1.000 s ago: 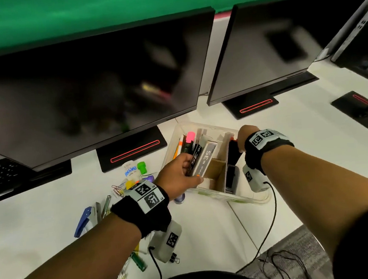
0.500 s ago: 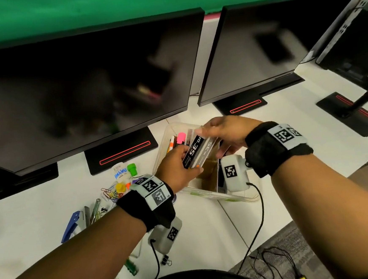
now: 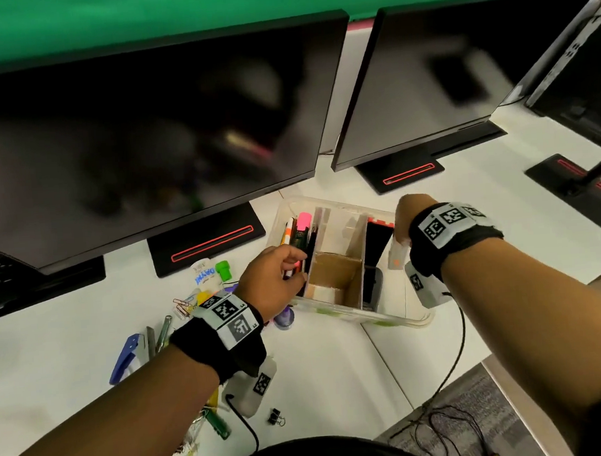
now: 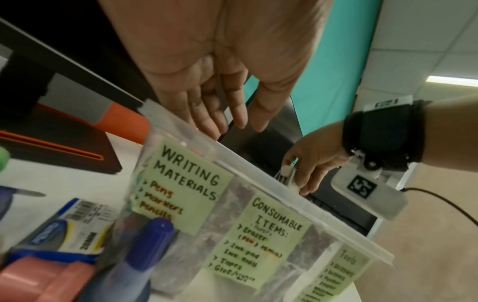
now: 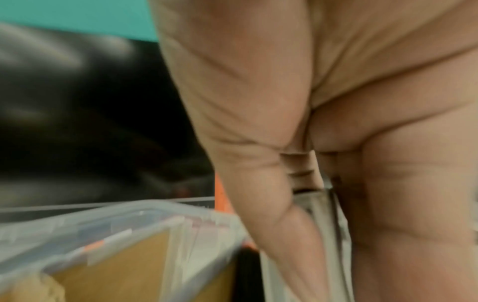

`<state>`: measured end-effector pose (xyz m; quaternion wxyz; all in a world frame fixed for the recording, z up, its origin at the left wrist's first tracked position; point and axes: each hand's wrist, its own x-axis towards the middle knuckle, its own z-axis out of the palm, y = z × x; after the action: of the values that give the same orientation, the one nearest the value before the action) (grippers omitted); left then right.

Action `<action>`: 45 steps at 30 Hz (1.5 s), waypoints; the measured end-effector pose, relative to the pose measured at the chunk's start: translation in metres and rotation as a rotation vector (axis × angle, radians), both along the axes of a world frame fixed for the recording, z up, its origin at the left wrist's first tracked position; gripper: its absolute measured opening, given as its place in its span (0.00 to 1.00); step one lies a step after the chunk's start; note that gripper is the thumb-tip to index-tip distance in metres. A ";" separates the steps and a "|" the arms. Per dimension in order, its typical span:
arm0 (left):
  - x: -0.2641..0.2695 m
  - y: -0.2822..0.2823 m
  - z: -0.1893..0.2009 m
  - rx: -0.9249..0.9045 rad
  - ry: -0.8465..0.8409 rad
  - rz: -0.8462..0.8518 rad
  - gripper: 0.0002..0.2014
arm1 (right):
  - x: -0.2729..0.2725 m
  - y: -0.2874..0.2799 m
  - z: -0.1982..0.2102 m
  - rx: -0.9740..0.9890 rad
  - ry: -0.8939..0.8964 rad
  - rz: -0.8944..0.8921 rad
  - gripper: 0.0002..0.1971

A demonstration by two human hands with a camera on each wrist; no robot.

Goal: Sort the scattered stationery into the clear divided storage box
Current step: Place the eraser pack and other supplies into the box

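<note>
My right hand (image 3: 404,219) is at the right end of the clear storage box (image 3: 400,322), pinching a small clear plastic case (image 3: 396,256) by its upper end; the left wrist view shows thumb and fingers closed on it (image 4: 285,173) over the box's right compartment. The case hangs roughly upright, long axis near vertical, lower end toward the compartment, which already holds dark flat items. Contents unreadable from here. Judging by look: light, stiff, thin-walled, smooth, so it can slip or crack if squeezed; hold the narrow edges near the top, light pinch, and let it slide in end first. My left hand (image 3: 277,276) is at the box's left end over the writing compartment, fingers relaxed and nearly straight in the wrist view, holding nothing I can see, tips by the markers (image 3: 301,233) standing there, pink cap uppermost. The labels on the near wall read Writing Materials (image 4: 186,183), Consumable Items and Tools, left to right. The middle cardboard-lined compartment looks bare. Box sits mid-desk (image 3: 325,377) in front of the gap between two monitors. Still loose on the desk left of the box: blue stapler (image 3: 127,356), paper clips (image 3: 183,305), a glue bottle (image 3: 205,275), a binder clip (image 3: 275,417) toward the near edge
</note>
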<state>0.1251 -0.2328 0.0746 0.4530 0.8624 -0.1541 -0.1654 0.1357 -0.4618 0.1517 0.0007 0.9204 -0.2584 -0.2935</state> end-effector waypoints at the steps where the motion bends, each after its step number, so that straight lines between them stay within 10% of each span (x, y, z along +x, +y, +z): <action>1: 0.000 0.004 -0.001 -0.010 0.013 0.013 0.13 | 0.002 -0.003 -0.012 -0.024 -0.001 -0.004 0.24; 13: -0.005 0.018 -0.001 -0.053 0.061 -0.028 0.12 | -0.010 0.012 -0.031 -0.180 0.008 0.035 0.21; 27: 0.022 0.107 -0.027 -0.097 0.051 0.299 0.13 | 0.013 0.018 -0.027 -0.065 -0.168 -0.081 0.21; 35: 0.024 0.167 -0.048 0.197 0.079 0.337 0.07 | 0.005 0.146 -0.001 0.195 -0.375 0.371 0.14; 45: -0.014 0.235 -0.069 0.369 0.177 0.328 0.11 | -0.057 0.224 -0.090 0.417 0.147 0.915 0.20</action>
<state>0.1115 0.0024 0.0053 0.3203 0.9261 0.0607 -0.1898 0.0786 -0.2378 0.0621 -0.0364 0.8968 0.2362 -0.3724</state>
